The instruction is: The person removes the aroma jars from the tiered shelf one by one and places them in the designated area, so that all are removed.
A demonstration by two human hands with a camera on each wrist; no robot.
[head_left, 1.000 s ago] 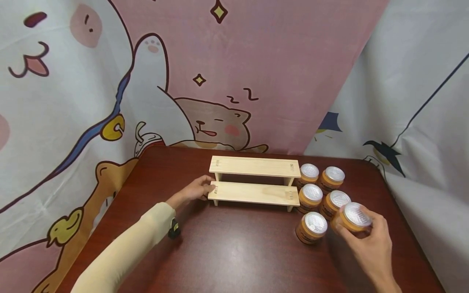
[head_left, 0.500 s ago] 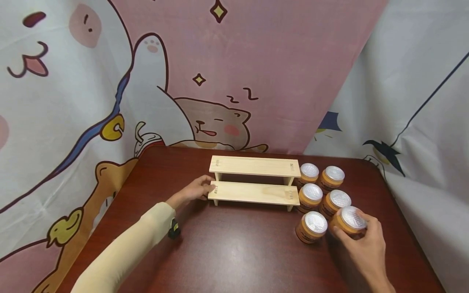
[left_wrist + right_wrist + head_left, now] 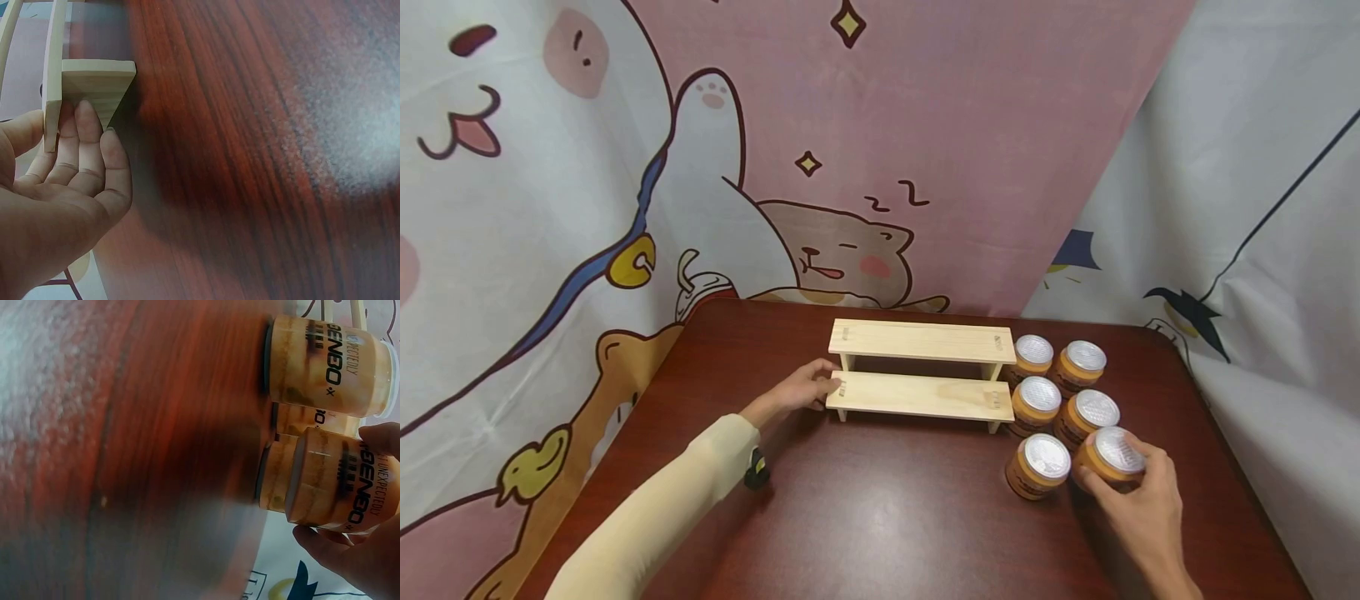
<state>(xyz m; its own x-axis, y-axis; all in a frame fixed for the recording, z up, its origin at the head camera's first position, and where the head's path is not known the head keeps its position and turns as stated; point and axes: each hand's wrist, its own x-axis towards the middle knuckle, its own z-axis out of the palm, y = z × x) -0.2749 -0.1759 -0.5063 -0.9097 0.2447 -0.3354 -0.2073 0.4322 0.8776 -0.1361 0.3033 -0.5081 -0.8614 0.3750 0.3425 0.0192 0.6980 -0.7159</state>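
At the left end of the lower board of a two-step wooden shelf (image 3: 921, 395) is my left hand (image 3: 796, 392). Its thumb lies on the top of the board and the fingers curl beneath, beside the triangular leg (image 3: 100, 87). My right hand (image 3: 1150, 504) grips an orange-labelled jar (image 3: 1105, 467) with a silvery lid, thumb on one side and fingers on the other. In the right wrist view the jar's base appears raised off the table. Another jar (image 3: 1037, 468) stands just left of it, and a further jar (image 3: 1084, 418) behind it.
More matching jars, among them a back-row jar (image 3: 1079, 367), stand in two columns against the shelf's right end. The dark red wooden table (image 3: 865, 517) extends in front. Printed cloth (image 3: 985, 150) hangs behind and at both sides.
My right hand has moved the held jar slightly left and toward me, lower in the view. The left hand, the shelf and the other jars stay where they were.
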